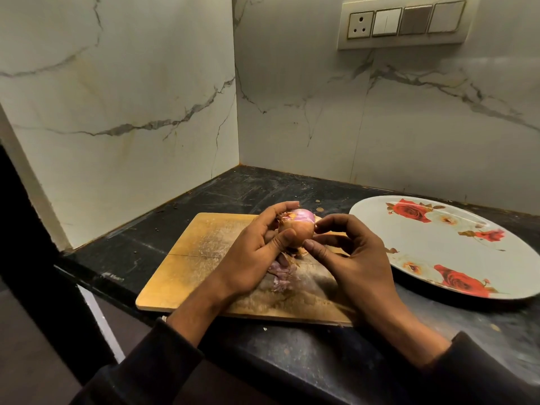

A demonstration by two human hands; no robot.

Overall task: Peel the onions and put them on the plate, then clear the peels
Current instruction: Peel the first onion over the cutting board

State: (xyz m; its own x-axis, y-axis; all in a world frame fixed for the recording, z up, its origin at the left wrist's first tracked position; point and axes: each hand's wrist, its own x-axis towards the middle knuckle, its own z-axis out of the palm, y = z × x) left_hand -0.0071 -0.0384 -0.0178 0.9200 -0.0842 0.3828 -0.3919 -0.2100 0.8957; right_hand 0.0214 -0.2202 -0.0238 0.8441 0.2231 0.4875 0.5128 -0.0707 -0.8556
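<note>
We see veined marble walls [117, 97] meeting in a corner above a scuffed black tabletop [292, 188]. A wooden board [190, 258] lies beside a rose-patterned plate [444, 249]. Over the board, our left hand [251, 255] has its grip curled round the half-peeled onion [296, 229]; our right hand [353, 255] pinches its skin. Peels [282, 276] lie beneath.

Two marble-veined walls [122, 92] meet in a corner above a scuffed black countertop [233, 191]. A cream switch panel [404, 23] is mounted on the right wall.
</note>
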